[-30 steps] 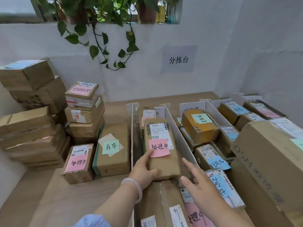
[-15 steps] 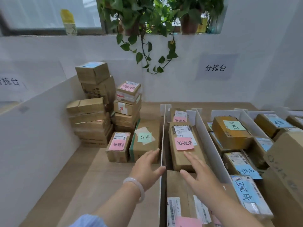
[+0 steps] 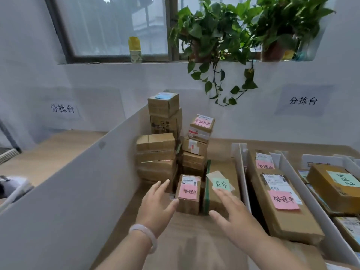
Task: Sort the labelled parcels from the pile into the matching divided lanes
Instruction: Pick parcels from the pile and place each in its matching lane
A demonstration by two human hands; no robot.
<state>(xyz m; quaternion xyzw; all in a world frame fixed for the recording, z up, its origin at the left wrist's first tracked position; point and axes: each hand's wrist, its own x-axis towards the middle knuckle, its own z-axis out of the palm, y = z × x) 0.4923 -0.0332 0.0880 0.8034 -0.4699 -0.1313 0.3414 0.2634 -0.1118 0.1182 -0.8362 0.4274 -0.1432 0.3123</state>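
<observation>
A small brown parcel with a pink label [image 3: 188, 193] stands at the front of the pile [image 3: 163, 151] on the wooden table. My left hand [image 3: 156, 206] hovers just left of it, fingers spread and holding nothing. My right hand [image 3: 232, 215] is spread over the front of a flat parcel with a green label [image 3: 222, 180], empty too. White dividers [image 3: 242, 172] fence the lanes to the right. In the nearest lane lies a long parcel with a pink label [image 3: 282, 199].
A tall white partition [image 3: 81, 184] walls off the left side. Further lanes at the right hold a yellow-brown box with a green label [image 3: 335, 182] and other parcels. Potted plants [image 3: 224, 36] hang from the window sill above the pile.
My left hand let go of the long pink-labelled parcel, now lying in its lane. Both hands and my view swung left towards the pile, and they now flank the small pink-labelled parcel.
</observation>
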